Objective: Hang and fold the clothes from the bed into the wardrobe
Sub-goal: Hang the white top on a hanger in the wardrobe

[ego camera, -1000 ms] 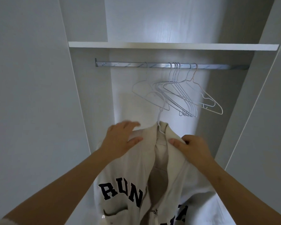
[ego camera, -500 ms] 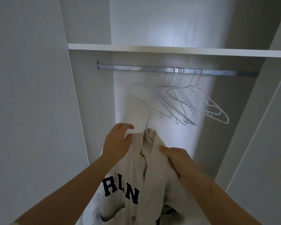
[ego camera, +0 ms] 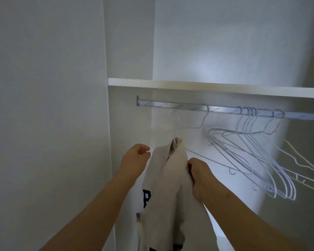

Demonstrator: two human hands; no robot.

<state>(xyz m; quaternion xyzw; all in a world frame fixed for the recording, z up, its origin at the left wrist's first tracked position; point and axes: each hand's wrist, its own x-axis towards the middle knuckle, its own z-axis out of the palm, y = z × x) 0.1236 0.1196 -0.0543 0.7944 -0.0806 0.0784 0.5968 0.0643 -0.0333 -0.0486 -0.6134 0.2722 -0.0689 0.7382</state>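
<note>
A cream jacket [ego camera: 163, 187] with dark letters hangs on a thin white wire hanger [ego camera: 174, 142] just below the left part of the metal rail [ego camera: 170, 104]. The hanger's hook is a faint blur reaching up toward the rail; I cannot tell whether it sits on it. My right hand [ego camera: 200, 175] grips the jacket's right shoulder with curled fingers. At the jacket's left edge my left hand [ego camera: 135, 160] hovers with loosely bent fingers, holding nothing. The jacket's lower part runs out of view.
Several bare wire hangers [ego camera: 252, 153] hang bunched on the rail to the right, swinging and blurred. A white shelf [ego camera: 188, 86] runs just above the rail. The wardrobe's left side panel [ego camera: 127, 124] stands close to my left hand.
The jacket has risen toward the rail and turned edge-on to me. My left hand has come off its shoulder. The right hand's fingers have curled into the fabric.
</note>
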